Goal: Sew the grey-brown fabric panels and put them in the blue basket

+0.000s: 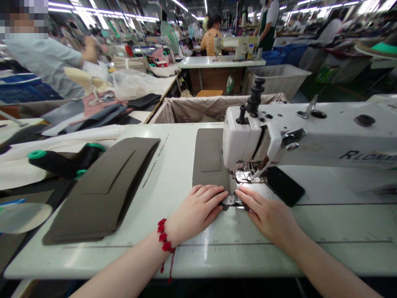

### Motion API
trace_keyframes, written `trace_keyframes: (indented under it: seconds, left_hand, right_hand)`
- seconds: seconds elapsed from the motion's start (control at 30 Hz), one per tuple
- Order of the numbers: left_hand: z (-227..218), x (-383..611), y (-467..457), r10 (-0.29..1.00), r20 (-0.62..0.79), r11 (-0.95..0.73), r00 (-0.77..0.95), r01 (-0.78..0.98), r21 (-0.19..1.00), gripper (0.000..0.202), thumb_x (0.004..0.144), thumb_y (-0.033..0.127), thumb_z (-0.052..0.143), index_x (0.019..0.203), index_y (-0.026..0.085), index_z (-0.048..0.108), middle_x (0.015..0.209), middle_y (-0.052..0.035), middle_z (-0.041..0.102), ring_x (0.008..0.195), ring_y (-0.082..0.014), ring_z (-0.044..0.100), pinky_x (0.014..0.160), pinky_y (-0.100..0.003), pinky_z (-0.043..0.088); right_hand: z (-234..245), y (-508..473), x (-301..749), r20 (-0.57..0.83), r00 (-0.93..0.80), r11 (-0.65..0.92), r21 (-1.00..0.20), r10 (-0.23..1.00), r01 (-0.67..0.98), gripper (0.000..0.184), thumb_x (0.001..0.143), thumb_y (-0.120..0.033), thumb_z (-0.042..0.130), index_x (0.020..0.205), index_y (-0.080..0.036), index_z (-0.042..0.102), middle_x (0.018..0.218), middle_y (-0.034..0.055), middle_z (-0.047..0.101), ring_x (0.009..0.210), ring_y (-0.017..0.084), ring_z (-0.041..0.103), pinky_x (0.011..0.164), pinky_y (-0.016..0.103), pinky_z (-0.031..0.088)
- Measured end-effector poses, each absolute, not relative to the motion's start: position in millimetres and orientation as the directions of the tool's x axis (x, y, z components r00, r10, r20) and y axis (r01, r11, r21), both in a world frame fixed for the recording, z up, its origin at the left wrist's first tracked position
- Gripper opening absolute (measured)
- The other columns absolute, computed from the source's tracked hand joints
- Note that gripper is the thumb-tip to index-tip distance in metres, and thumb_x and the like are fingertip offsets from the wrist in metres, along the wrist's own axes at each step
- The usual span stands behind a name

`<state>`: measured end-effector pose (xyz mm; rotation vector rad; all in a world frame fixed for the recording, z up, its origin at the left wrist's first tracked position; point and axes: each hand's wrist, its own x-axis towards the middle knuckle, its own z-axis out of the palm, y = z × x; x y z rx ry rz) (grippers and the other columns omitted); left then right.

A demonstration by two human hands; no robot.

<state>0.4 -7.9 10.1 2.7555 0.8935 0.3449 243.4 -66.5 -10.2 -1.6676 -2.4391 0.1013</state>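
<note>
My left hand (203,207) lies with fingers stretched out over the near edge of a dark grey-brown fabric panel (211,165). A stitched rectangle shows on this panel, which lies flat and runs partly beneath the head of a white sewing machine (245,136). My right hand (268,215) rests just right of the panel, fingers extended, its fingertips at the metal needle plate (245,178). Between the two hands a small metal part of the machine bed shows. Whether the right fingertips touch the panel's edge, I cannot tell.
A stack of similar panels (102,186) lies at left, beside black thread cones (52,162). A black phone (285,186) lies right of the needle. Behind the table stands a cloth-lined bin (186,108). A co-worker's sleeve (46,58) shows at far left.
</note>
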Motion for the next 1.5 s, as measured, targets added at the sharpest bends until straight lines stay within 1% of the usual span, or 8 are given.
trace_keyframes:
  seconds: [0.17, 0.33, 0.47, 0.63, 0.9, 1.13, 1.33, 1.5]
  left_hand:
    - [2.7, 1.4, -5.6, 0.666, 0.165, -0.738, 0.728, 0.609, 0.29, 0.043, 0.1, 0.033, 0.04, 0.143, 0.027, 0.039, 0.147, -0.0036, 0.043, 0.14, -0.0221, 0.033, 0.114, -0.045, 0.029]
    - [0.3, 2.9, -3.2, 0.676, 0.131, -0.727, 0.725, 0.626, 0.283, 0.05, 0.1, 0.038, 0.04, 0.148, 0.028, 0.029, 0.153, -0.0022, 0.033, 0.144, -0.0209, 0.025, 0.119, -0.045, 0.023]
    - [1.5, 4.1, -2.3, 0.685, 0.092, -0.715, 0.723, 0.643, 0.274, 0.052, 0.101, 0.04, 0.038, 0.149, 0.028, 0.026, 0.156, -0.0005, 0.028, 0.145, -0.0198, 0.02, 0.12, -0.045, 0.018]
    - [3.2, 4.9, -2.7, 0.684, 0.101, -0.716, 0.722, 0.639, 0.28, 0.052, 0.1, 0.041, 0.038, 0.149, 0.027, 0.026, 0.156, -0.0023, 0.027, 0.145, -0.0205, 0.021, 0.12, -0.045, 0.018]
    - [2.4, 5.0, -3.3, 0.684, 0.093, -0.716, 0.724, 0.641, 0.276, 0.052, 0.1, 0.041, 0.038, 0.149, 0.028, 0.025, 0.157, -0.0015, 0.025, 0.145, -0.0201, 0.02, 0.121, -0.045, 0.016]
    - [1.8, 5.2, -5.6, 0.734, 0.143, -0.674, 0.664, 0.69, 0.263, 0.056, 0.098, 0.041, 0.043, 0.15, 0.029, 0.025, 0.158, 0.0001, 0.019, 0.147, -0.0251, 0.005, 0.121, -0.048, 0.017]
    - [-1.3, 3.5, -4.4, 0.739, 0.133, -0.667, 0.66, 0.69, 0.283, 0.06, 0.098, 0.044, 0.043, 0.151, 0.027, 0.021, 0.159, -0.0001, 0.017, 0.148, -0.0232, 0.006, 0.121, -0.046, 0.016]
    - [-2.9, 2.4, -2.4, 0.754, 0.143, -0.648, 0.641, 0.691, 0.319, 0.064, 0.097, 0.045, 0.043, 0.152, 0.024, 0.017, 0.16, -0.0033, 0.013, 0.147, -0.0218, 0.007, 0.121, -0.044, 0.017]
  right_hand:
    - [-10.7, -66.8, 243.9, 0.127, -0.35, 0.368, -0.158, 0.928, 0.916, 0.054, 0.09, -0.017, 0.047, 0.142, -0.028, 0.045, 0.149, 0.001, 0.042, 0.091, 0.019, 0.068, 0.069, 0.031, 0.057]
    - [-13.1, -66.3, 244.9, 0.133, -0.349, 0.369, -0.173, 0.928, 0.913, 0.054, 0.09, -0.017, 0.047, 0.142, -0.029, 0.044, 0.149, 0.0005, 0.042, 0.09, 0.019, 0.068, 0.071, 0.031, 0.057]
    - [-12.6, -66.2, 245.0, 0.129, -0.348, 0.367, -0.172, 0.929, 0.914, 0.053, 0.09, -0.017, 0.047, 0.142, -0.028, 0.045, 0.149, -0.0002, 0.042, 0.089, 0.018, 0.068, 0.071, 0.032, 0.057]
    - [-11.0, -66.5, 244.9, 0.124, -0.35, 0.368, -0.173, 0.928, 0.914, 0.054, 0.089, -0.016, 0.047, 0.142, -0.028, 0.045, 0.149, 0.0006, 0.041, 0.089, 0.018, 0.068, 0.07, 0.031, 0.057]
    - [-10.6, -65.8, 243.8, 0.101, -0.341, 0.354, -0.166, 0.934, 0.92, 0.055, 0.089, -0.016, 0.048, 0.143, -0.028, 0.044, 0.15, -0.0026, 0.039, 0.092, 0.019, 0.068, 0.073, 0.032, 0.057]
    - [-11.5, -67.3, 245.6, 0.143, -0.346, 0.369, -0.189, 0.927, 0.91, 0.055, 0.088, -0.016, 0.05, 0.142, -0.028, 0.044, 0.149, -0.0013, 0.043, 0.095, 0.019, 0.067, 0.07, 0.032, 0.057]
    - [-12.4, -67.0, 245.1, 0.164, -0.344, 0.373, -0.198, 0.924, 0.907, 0.054, 0.089, -0.017, 0.05, 0.141, -0.028, 0.046, 0.147, -0.0008, 0.044, 0.098, 0.019, 0.067, 0.071, 0.032, 0.057]
    - [-12.1, -67.7, 242.9, 0.18, -0.323, 0.358, -0.214, 0.929, 0.909, 0.053, 0.089, -0.017, 0.049, 0.14, -0.03, 0.046, 0.146, -0.0002, 0.047, 0.096, 0.018, 0.067, 0.075, 0.032, 0.056]
